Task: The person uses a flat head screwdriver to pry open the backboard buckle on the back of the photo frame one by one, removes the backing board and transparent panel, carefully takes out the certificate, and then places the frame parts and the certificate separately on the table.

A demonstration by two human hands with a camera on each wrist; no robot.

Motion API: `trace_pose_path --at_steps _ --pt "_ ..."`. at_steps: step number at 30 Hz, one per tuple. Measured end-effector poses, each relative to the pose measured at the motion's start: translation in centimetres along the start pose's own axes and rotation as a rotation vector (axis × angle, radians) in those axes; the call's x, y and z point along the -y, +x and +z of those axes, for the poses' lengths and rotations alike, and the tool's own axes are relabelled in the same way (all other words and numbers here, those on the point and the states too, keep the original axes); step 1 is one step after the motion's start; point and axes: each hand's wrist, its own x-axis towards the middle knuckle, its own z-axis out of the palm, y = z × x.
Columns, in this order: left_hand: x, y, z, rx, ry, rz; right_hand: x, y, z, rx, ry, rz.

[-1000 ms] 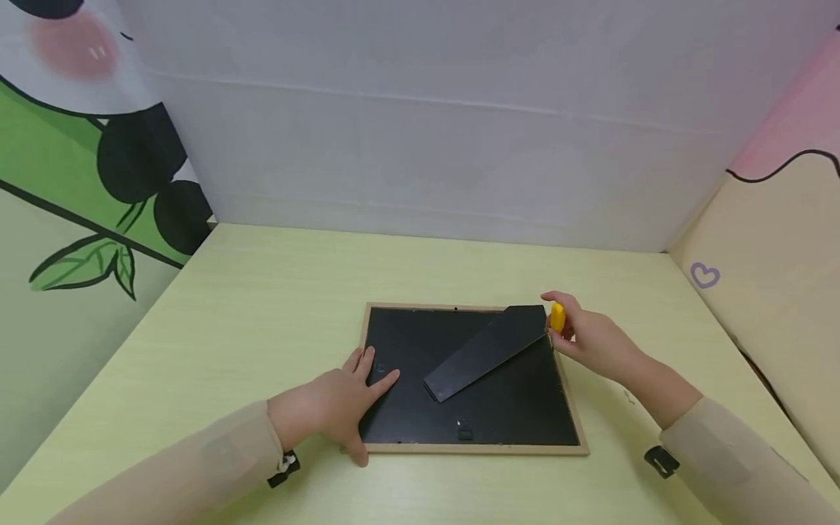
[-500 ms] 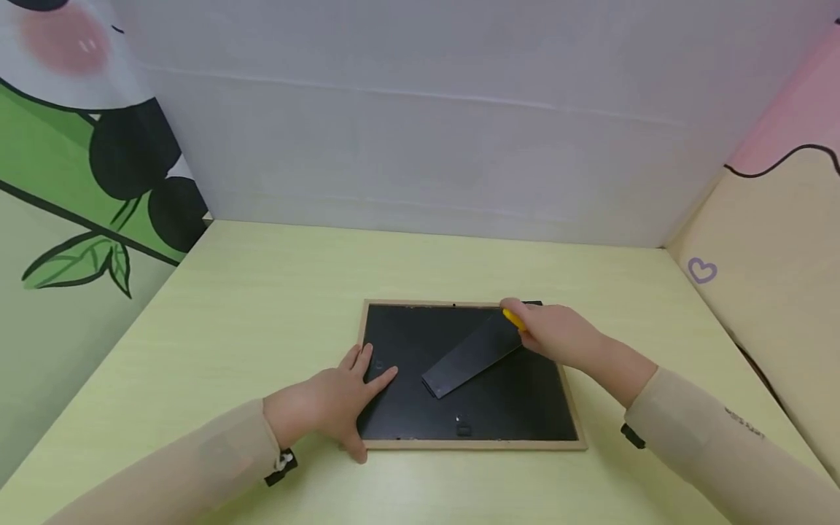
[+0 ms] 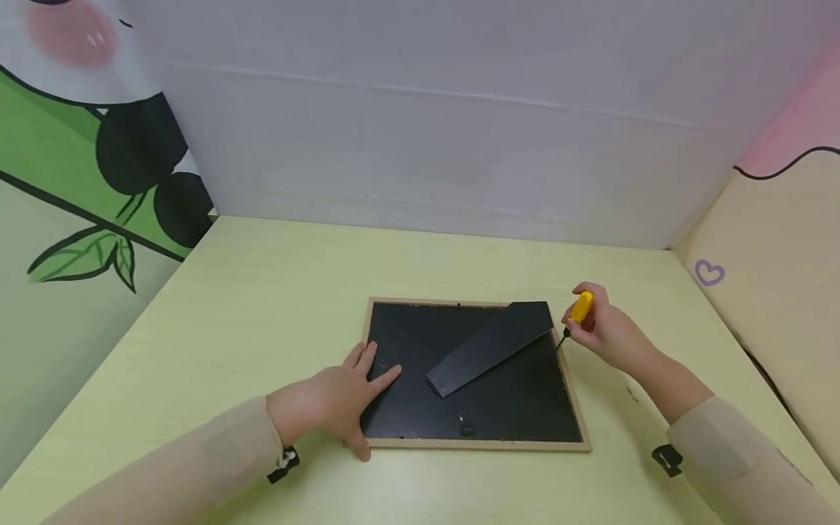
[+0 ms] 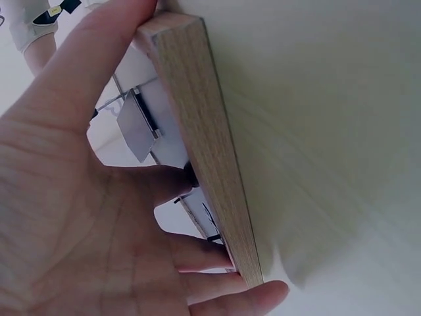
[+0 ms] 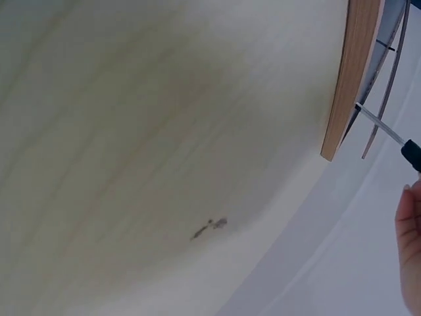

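Note:
A picture frame (image 3: 479, 445) with a light wooden rim and a black back lies face down on the table. Its black easel stand (image 3: 488, 350) slants across the back, the wide end at the upper right. My left hand (image 3: 337, 401) rests on the frame's left side with fingers spread, thumb at the lower left corner; the wooden edge (image 4: 204, 131) runs along that hand in the left wrist view. With my right hand (image 3: 617, 335) I hold a yellow-handled screwdriver (image 3: 581, 306). Its metal shaft (image 5: 385, 126) slants down, tip right at the inner side of the frame's right edge.
The pale table (image 3: 295, 292) extends around the frame, with a small dark mark (image 5: 209, 227) to its right. A white panel (image 3: 420, 146) stands behind. Printed walls (image 3: 774, 240) flank the table on both sides.
My right hand moved left over the easel stand's upper end with the screwdriver, then back right to the frame's right edge, where the shaft now shows. The left hand has stayed in place.

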Motion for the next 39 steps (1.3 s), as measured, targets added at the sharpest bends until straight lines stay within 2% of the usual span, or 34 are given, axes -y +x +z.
trace_pose_path --at_steps 4,8,11,16,24,31,34,39 --pt "0.0 0.1 0.0 0.004 0.013 0.001 -0.2 -0.2 0.1 -0.013 0.038 -0.009" --pt "-0.1 0.2 0.0 0.007 0.024 0.0 0.3 -0.2 -0.1 -0.007 -0.018 -0.007" --pt "-0.1 0.2 0.0 0.008 0.025 -0.003 0.9 -0.2 -0.5 0.023 -0.047 0.019" --pt "-0.2 0.1 0.0 0.004 0.022 -0.003 2.2 0.0 -1.1 0.092 -0.034 0.05" --pt "-0.3 0.0 -0.1 0.009 0.027 -0.01 3.2 -0.2 -1.9 0.112 -0.023 0.082" --pt "-0.2 0.1 0.0 0.003 0.033 -0.013 3.4 -1.1 -3.2 0.209 0.032 0.202" --pt "-0.3 0.2 0.0 0.003 0.031 -0.016 3.2 -1.7 -3.5 0.256 0.037 0.226" --pt "-0.3 0.2 0.1 0.011 0.03 -0.023 2.8 -3.3 -3.5 0.394 0.108 0.298"
